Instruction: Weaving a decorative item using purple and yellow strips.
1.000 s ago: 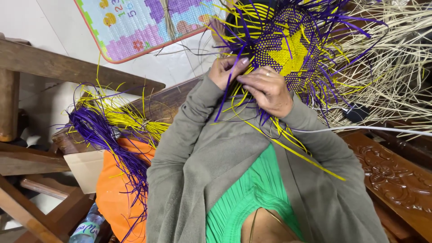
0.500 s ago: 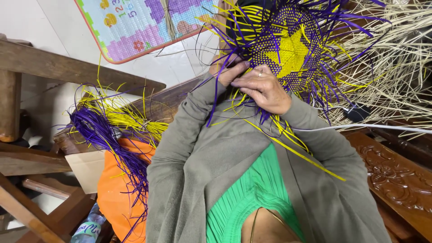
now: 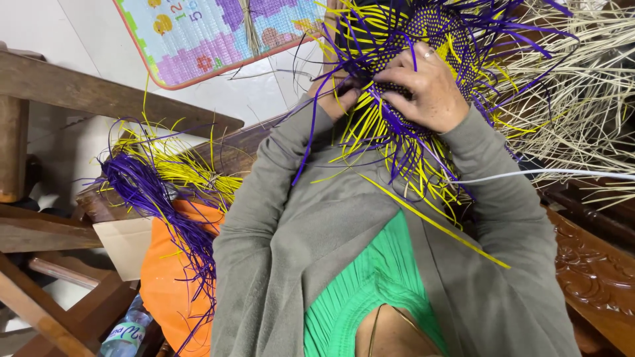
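Observation:
A half-woven purple and yellow mat of flat strips is held up in front of me, its loose ends hanging down over my grey sleeves. My right hand lies spread over the woven part, fingers pressing on the strips near its lower edge. My left hand grips the loose strips at the left edge, mostly hidden behind them. One long yellow strip trails down across my chest.
A bundle of purple and yellow strips lies on an orange cushion at the left. Pale straw stalks pile up at the right. Wooden furniture stands left, a carved wooden edge right, a colourful play mat beyond.
The weaving has turned so its yellow star pattern is now hidden. My right hand has moved up and spread over the weave; my left hand shifted to the left edge.

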